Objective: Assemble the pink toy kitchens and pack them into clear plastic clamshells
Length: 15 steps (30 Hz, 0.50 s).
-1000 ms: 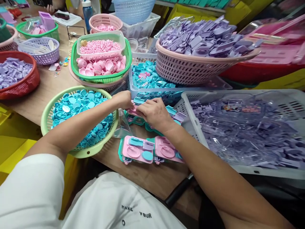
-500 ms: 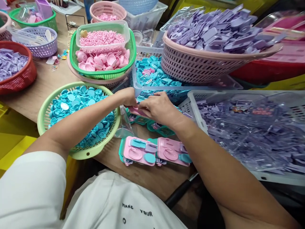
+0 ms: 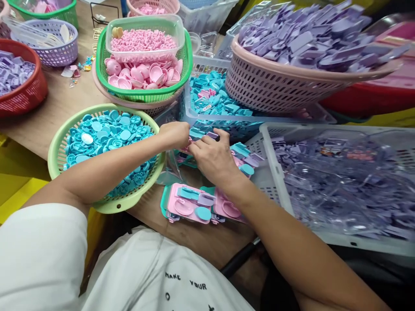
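On the worktop (image 3: 73, 101), just in front of a clear bin (image 3: 207, 117) of blue pieces (image 3: 210, 88), a pink-and-teal toy set (image 3: 196, 132) is partly covered by both hands. Left hand (image 3: 177, 134): fingers bent and directed down at the set; whether a part is gripped cannot be made out. Right hand (image 3: 214, 153): seen from the back, fingers curved and slightly spread over the set; its hold is likewise hidden. Beside it, another toy set (image 3: 241, 159) is seen. Nearer the body, two front sets (image 3: 191, 204) are lined up, one partly covered by the right forearm (image 3: 279, 216). A light green basket (image 3: 112, 206) of round blue lids (image 3: 97, 138) is crossed by the left forearm (image 3: 110, 166). To the right, lilac pieces (image 3: 369, 224) are held in a white crate (image 3: 277, 172).
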Motion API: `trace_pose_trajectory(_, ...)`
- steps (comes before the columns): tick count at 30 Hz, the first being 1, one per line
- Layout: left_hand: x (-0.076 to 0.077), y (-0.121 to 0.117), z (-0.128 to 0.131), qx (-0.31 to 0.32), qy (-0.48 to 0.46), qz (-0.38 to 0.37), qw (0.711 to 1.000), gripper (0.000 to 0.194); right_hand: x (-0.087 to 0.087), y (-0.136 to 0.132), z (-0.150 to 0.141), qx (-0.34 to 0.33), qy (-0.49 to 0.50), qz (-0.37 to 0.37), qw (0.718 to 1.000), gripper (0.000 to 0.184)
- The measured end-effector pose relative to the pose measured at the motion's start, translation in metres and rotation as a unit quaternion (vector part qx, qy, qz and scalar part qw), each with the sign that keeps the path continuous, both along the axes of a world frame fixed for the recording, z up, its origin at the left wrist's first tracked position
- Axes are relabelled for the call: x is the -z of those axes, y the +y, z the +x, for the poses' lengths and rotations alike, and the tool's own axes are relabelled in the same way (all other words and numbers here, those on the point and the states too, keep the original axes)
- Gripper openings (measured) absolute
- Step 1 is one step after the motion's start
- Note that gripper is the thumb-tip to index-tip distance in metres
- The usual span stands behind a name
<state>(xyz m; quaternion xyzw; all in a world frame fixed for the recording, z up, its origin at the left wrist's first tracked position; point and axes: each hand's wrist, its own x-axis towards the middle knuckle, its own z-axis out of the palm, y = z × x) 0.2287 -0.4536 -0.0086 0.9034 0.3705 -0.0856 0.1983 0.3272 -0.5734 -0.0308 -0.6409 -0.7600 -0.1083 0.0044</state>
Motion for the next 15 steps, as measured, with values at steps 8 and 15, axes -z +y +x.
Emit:
trace_pose_trajectory(8,-0.023,0.002,-0.031,0.164,0.118,0.062,0.977,0.041,-0.014,-0.005,-0.011,0.062,0.063,-0.029,0.996,0.031)
trace_pose_trajectory(15,-0.038,0.006,-0.038,0.257,0.136,0.144,0.946,0.020,-0.045,-0.041,0.019,0.116,0.130,0.084,0.981,0.023)
